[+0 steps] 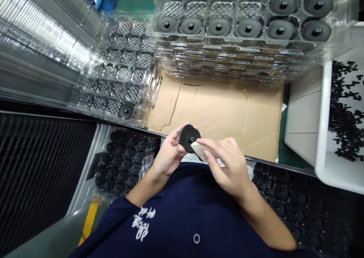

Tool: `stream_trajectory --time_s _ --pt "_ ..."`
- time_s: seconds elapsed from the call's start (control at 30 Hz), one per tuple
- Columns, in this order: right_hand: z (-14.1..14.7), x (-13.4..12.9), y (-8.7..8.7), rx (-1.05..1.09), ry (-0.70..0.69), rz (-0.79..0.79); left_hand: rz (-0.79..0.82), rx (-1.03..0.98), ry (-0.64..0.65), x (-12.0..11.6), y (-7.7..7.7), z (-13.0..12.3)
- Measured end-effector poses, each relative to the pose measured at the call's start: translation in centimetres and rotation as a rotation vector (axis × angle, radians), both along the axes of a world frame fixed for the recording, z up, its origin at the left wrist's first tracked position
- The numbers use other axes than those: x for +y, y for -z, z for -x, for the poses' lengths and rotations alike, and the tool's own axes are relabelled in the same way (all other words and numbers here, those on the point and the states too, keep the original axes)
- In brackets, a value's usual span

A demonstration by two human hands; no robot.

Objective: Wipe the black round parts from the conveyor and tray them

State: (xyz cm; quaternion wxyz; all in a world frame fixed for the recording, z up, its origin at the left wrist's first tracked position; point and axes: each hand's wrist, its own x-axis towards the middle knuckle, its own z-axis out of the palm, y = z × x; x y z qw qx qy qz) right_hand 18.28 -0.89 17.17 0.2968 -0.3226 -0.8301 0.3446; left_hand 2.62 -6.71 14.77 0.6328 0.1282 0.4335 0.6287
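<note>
With twelve o'clock pointing straight away from the person, the left hand point(170, 152) is gripping a round black part point(186, 133) above the near edge of the work surface. The right hand point(229, 161) is closing on a pale, flat piece point(198, 149), whose tip is overlapping the part in view; whether they are touching, I cannot tell.

A creased cardboard sheet point(216, 116) is lying beyond the hands. A stack of clear trays point(222, 57) is standing between twelve and one, black discs point(218, 26) filling its top tray's nearest row. At ten, another clear tray point(122, 74) is holding a single disc point(126, 110). A blue bin point(106, 0) is sitting at eleven. At three, a white bin point(322, 125) is holding small black pieces point(347, 114). Lower down, disc-filled trays point(125, 161) are resting between eight and nine.
</note>
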Motion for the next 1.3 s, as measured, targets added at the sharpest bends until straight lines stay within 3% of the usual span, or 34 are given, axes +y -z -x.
stream_trajectory --time_s 0.1,0.2,0.3,0.37,0.43,0.5,0.57,0.7,0.8,0.9,1.03,1.17,1.3 --pt "-1.8 0.1 2.2 0.017 0.122 0.232 -0.017 -0.033 -0.029 0.0 -0.1 0.5" --pt "-2.9 0.3 1.8 0.049 0.286 0.351 -0.042 -0.065 0.002 0.1 -0.5 0.2" --pt "-2.1 0.3 -0.9 0.117 0.325 0.166 -0.057 -0.094 0.051 0.2 -0.6 -0.5" --pt "-0.6 0.2 -2.3 0.137 0.198 -0.032 -0.048 -0.083 0.066 0.2 -0.5 -0.8" --pt "0.7 0.4 -2.4 0.134 0.011 -0.136 -0.031 -0.050 0.063 0.1 -0.1 -0.6" --pt "1.0 0.8 -1.0 0.101 -0.137 -0.073 -0.018 -0.028 0.030 -0.1 0.2 0.0" --pt "0.3 1.7 1.6 0.031 -0.108 0.064 -0.020 -0.047 -0.021 -0.4 0.3 0.9" --pt "-2.1 4.1 8.0 -0.141 0.368 0.233 -0.023 -0.166 0.013 -0.7 -0.1 2.0" --pt "-3.0 5.7 11.4 -0.355 0.507 0.251 -0.016 -0.283 0.083 -0.5 -0.5 1.9" --pt "-2.9 6.3 12.2 -0.477 0.544 0.158 -0.010 -0.394 0.104 -0.1 -0.9 1.7" --pt "-2.0 4.2 10.2 -0.348 0.481 -0.023 0.003 -0.436 0.121 0.0 -0.9 1.7" --pt "-0.2 0.5 8.3 -0.144 0.206 0.051 -0.093 -0.224 0.138 -0.9 0.3 1.9" --pt "1.0 -1.5 7.9 -0.071 0.088 0.176 -0.242 0.487 0.106 -1.7 1.6 2.5"
